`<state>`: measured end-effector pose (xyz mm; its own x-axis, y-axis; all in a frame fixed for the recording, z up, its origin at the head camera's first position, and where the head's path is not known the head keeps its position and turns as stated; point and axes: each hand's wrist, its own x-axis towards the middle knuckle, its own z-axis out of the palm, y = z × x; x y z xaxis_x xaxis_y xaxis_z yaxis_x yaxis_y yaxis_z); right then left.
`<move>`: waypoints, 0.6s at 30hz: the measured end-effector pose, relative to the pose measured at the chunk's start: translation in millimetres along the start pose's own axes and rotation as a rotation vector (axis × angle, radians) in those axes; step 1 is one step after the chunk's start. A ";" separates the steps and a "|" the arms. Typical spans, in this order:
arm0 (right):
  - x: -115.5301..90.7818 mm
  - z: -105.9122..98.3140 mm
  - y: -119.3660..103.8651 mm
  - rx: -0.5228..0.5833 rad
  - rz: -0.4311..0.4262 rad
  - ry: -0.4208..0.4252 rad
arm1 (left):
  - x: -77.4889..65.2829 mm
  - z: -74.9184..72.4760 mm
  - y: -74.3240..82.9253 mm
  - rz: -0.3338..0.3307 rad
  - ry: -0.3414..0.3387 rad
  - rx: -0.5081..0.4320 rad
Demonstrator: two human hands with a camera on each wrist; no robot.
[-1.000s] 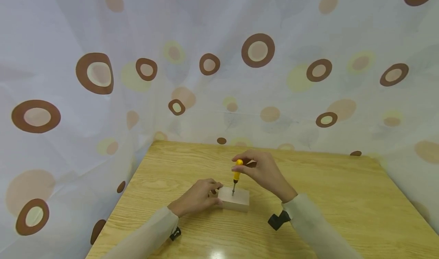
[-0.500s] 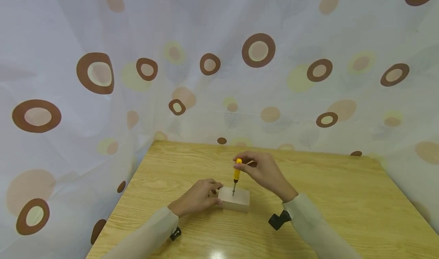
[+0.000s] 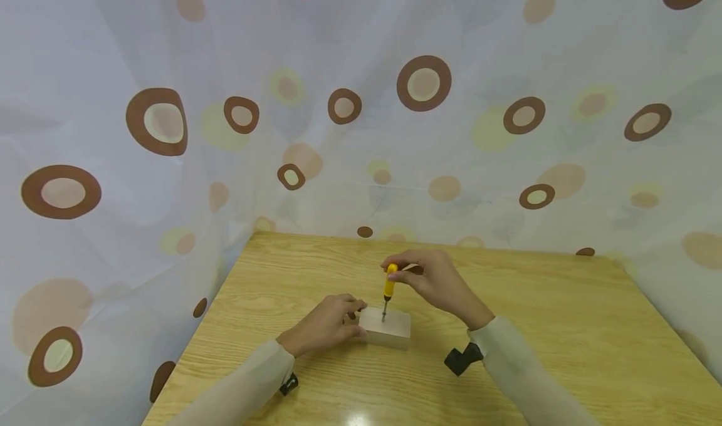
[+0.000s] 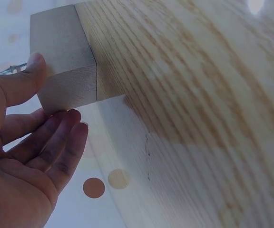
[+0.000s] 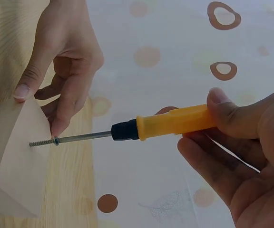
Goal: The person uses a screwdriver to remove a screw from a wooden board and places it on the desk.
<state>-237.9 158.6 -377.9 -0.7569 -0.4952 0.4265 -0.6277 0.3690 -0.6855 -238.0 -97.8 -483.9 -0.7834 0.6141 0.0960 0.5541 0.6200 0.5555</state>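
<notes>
A pale wooden block [image 3: 389, 333] lies on the table, its near end facing me. My left hand [image 3: 323, 326] holds the block's left end, thumb on the near side and fingers on the far side. From the block's top stands a screw [image 5: 43, 142], its tip sunk in the wood and much of its thread exposed. A screwdriver [image 3: 389, 288] with a yellow handle and black collar stands nearly upright, its tip at the screw head. Thumb and fingers of my right hand [image 3: 442, 288] pinch the handle's upper end. The left wrist view shows the block [image 4: 63, 42] between thumb and fingertips.
The wood-grain table [image 3: 553, 326] spreads around the block. Behind and at both sides hangs a white curtain [image 3: 361, 144] with brown and yellow dots. A black wrist mount [image 3: 464, 358] sits under the right sleeve, another [image 3: 289, 384] under the left.
The right hand's fingers shift slightly on the handle and its wrist moves a little to the right. The screwdriver leans slightly differently at the top. Left hand and block stay put.
</notes>
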 end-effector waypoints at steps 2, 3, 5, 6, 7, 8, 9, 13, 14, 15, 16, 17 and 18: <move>0.4 -0.6 -0.2 -0.011 0.004 -0.003 | 0.0 -0.1 0.4 0.004 0.000 0.001; 0.2 -0.2 -0.1 -0.024 0.011 0.004 | 0.0 -0.2 0.7 0.007 0.000 0.002; -0.8 1.3 -0.1 -0.050 0.038 0.035 | 0.2 -0.1 0.8 0.014 -0.001 0.008; -1.5 2.4 -0.1 -0.064 0.052 0.054 | 0.4 0.0 1.0 0.016 -0.003 0.009; -2.2 3.4 0.0 -0.076 0.064 0.073 | 0.5 0.2 0.9 0.018 -0.004 0.010; -2.9 4.3 0.2 -0.085 0.075 0.089 | 0.7 0.5 0.6 0.020 -0.005 0.010; -3.5 4.8 0.1 -0.088 0.083 0.101 | 0.8 0.6 0.6 0.018 -0.005 0.008; -3.9 4.0 1.2 -0.073 0.051 0.085 | 1.0 0.6 0.6 0.009 -0.003 0.007; -3.5 3.4 1.7 -0.062 0.038 0.070 | 0.9 0.4 0.6 0.007 -0.002 0.010; -3.1 2.9 1.9 -0.055 0.028 0.057 | 0.7 0.3 0.7 0.006 0.000 0.011; -2.7 2.7 2.4 -0.053 0.021 0.049 | 0.4 0.0 0.9 0.007 0.001 0.013; -2.3 2.7 2.6 -0.053 0.021 0.048 | 0.2 -0.1 0.8 0.007 0.001 0.014; -2.0 2.9 2.4 -0.052 0.027 0.051 | 0.3 -0.1 0.8 0.007 0.001 0.012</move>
<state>-237.3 158.3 -382.2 -0.7812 -0.4442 0.4386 -0.6143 0.4224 -0.6664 -237.8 -97.2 -483.3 -0.7796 0.6180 0.1012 0.5632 0.6212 0.5449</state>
